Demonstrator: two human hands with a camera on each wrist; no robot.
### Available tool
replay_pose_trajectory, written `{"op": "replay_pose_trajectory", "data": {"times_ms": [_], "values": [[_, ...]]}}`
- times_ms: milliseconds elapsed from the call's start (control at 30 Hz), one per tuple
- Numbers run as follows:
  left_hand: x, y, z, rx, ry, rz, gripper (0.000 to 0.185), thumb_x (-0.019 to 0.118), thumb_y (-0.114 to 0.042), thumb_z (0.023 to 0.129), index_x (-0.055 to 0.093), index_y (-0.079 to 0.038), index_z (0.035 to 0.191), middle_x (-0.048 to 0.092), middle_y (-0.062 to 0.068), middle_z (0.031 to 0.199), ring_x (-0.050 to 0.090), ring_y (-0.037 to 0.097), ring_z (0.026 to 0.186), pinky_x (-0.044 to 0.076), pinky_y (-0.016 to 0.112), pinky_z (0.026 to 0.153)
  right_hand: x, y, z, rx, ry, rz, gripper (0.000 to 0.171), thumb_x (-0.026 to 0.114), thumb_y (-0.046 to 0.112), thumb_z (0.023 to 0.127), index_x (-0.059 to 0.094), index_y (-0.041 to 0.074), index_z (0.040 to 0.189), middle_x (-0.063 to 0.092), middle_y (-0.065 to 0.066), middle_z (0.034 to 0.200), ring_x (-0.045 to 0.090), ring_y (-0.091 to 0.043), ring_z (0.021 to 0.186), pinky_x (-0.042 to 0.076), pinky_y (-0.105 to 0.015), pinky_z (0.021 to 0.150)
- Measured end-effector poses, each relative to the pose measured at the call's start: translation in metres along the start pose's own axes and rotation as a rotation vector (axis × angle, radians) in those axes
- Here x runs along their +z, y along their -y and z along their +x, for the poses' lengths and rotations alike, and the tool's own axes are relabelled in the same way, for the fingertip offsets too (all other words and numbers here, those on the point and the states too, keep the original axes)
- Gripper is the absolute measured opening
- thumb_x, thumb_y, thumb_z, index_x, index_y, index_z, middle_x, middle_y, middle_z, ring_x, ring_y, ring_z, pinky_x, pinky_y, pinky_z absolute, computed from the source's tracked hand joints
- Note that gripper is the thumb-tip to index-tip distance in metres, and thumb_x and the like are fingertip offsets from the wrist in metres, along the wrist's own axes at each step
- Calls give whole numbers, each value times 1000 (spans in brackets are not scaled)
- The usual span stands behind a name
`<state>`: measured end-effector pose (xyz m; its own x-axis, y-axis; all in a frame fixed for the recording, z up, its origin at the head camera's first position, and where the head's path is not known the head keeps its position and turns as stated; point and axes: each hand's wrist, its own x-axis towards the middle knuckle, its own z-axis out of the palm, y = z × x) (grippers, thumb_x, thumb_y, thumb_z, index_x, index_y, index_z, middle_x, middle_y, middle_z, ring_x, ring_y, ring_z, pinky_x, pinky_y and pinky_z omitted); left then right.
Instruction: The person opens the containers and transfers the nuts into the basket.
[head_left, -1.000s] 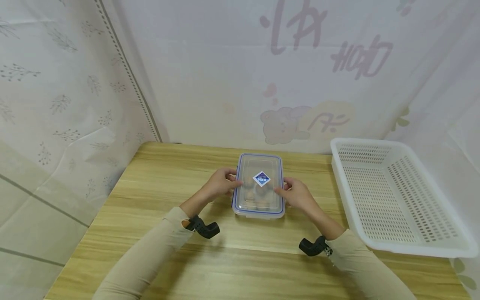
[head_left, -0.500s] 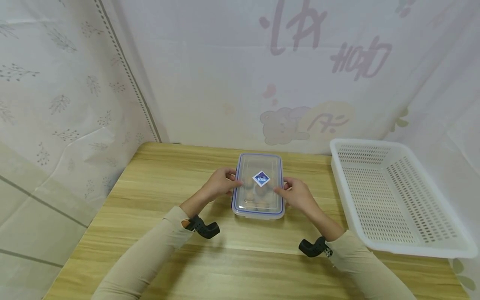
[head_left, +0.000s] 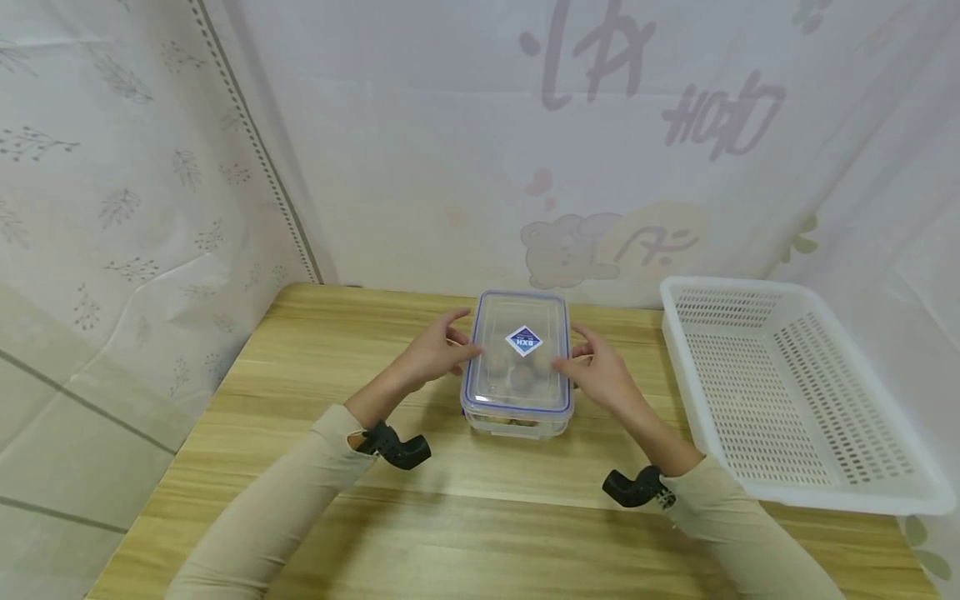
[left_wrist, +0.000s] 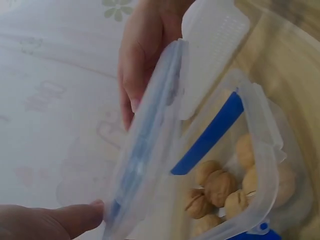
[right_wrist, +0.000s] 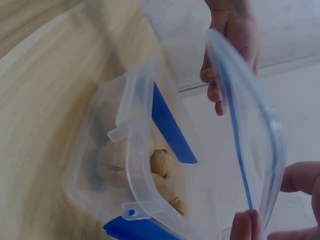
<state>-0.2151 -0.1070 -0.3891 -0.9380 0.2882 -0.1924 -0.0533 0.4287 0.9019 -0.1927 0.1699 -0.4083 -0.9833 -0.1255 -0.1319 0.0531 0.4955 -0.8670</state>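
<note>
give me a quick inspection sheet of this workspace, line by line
surface: wooden table, light grain.
job's things: clear lid with blue seal, lifted off the container; walnuts lie inside.
clutter: white perforated basket on the table's right side, nothing in it.
grippers: left hand and right hand grip the lid's two long edges.
cables: nothing seen.
surroundings: pale printed curtains behind and to the left; black wrist mounts on both sleeves.

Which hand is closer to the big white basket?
Right. The right hand holds the lid on the side facing the basket; the left hand grips its far side.
</note>
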Motion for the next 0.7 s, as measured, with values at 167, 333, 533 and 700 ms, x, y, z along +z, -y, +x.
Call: {"op": "replay_pose_trajectory", "data": {"times_ms": [167, 333, 533, 700], "values": [[-10, -9, -2, 103, 4, 4, 52, 58, -12, 105, 41, -6, 154, 59, 20, 115, 62, 26, 94, 63, 39, 74, -6, 5, 1, -51, 1, 102, 69, 69, 18, 98, 36, 6, 157, 56, -25, 124, 62, -18, 78, 62, -31, 70], [-14, -17, -3, 228, -50, 34, 44, 46, -2, 107, 45, -3, 151, 59, 20, 117, 62, 26, 93, 61, 30, 69, -12, 11, 1, -110, -27, 228, 56, 59, 19, 105, 39, 7, 155, 55, -18, 118, 63, -14, 77, 62, -29, 71], [-17, -23, -5, 380, -145, 157, 44, 56, 3, 102, 52, 0, 146, 59, 18, 110, 65, 30, 94, 63, 39, 75, -19, 17, 2, -223, -74, 274, 48, 45, -1, 104, 44, 1, 151, 56, -16, 113, 60, -10, 77, 57, -20, 66], [-17, -26, -5, 435, -214, 281, 39, 55, 4, 102, 56, 3, 142, 59, 19, 108, 63, 31, 95, 61, 38, 77, -20, 18, 3, -299, -125, 144, 48, 47, -8, 100, 49, -2, 147, 58, -22, 115, 57, -13, 79, 51, -18, 58]]}}
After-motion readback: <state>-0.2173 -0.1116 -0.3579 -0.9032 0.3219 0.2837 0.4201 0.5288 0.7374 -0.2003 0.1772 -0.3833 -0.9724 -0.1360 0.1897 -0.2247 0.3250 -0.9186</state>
